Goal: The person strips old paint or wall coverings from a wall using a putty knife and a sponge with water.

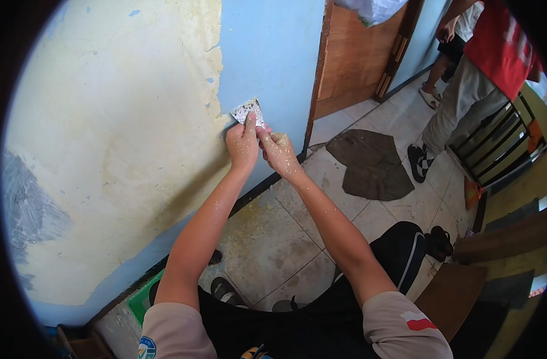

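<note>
Tiles: pale crumbs litter the floor (291,263) near the feet; a shoe could slide on them.
Left hand (242,148): closed on the flat scraper (247,110), one digit along its speckled face; a slip might nick it.
Right hand (280,154): fingers curled at the scraper's lower right, partly hidden; dusty skin may loosen the hold.
Scraper: before the wall's (270,54) cream-blue border; too steep an edge could gouge.
Brown cloth (369,158): lying far right, might trip someone.
</note>
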`<action>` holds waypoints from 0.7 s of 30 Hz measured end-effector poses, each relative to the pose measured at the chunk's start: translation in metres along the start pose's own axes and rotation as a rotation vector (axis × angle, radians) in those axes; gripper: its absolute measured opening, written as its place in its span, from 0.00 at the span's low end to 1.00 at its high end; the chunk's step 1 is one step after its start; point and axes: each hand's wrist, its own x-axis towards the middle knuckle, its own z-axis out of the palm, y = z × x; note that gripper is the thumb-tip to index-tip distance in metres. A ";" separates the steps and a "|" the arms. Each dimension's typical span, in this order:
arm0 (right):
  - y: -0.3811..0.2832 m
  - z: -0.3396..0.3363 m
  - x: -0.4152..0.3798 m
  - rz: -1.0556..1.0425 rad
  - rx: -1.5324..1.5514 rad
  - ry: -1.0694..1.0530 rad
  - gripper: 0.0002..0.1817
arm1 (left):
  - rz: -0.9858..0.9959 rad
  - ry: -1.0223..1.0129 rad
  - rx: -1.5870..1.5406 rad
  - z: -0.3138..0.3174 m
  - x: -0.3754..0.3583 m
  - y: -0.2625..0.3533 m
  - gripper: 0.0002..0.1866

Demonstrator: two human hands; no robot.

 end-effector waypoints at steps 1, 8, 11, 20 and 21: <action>-0.002 0.000 -0.001 0.000 -0.003 0.000 0.29 | -0.004 0.006 0.030 0.000 0.000 0.002 0.25; -0.006 0.005 -0.005 0.139 0.119 -0.032 0.30 | -0.018 0.038 0.065 -0.003 0.002 0.002 0.25; -0.010 0.006 -0.003 0.187 0.155 -0.057 0.31 | -0.013 0.016 0.095 -0.004 0.002 0.010 0.24; 0.001 -0.007 0.008 -0.001 -0.198 -0.009 0.33 | -0.052 0.032 -0.115 0.006 0.002 -0.001 0.23; 0.009 -0.008 0.011 -0.067 -0.218 0.007 0.33 | -0.050 0.012 -0.082 0.005 0.002 0.000 0.23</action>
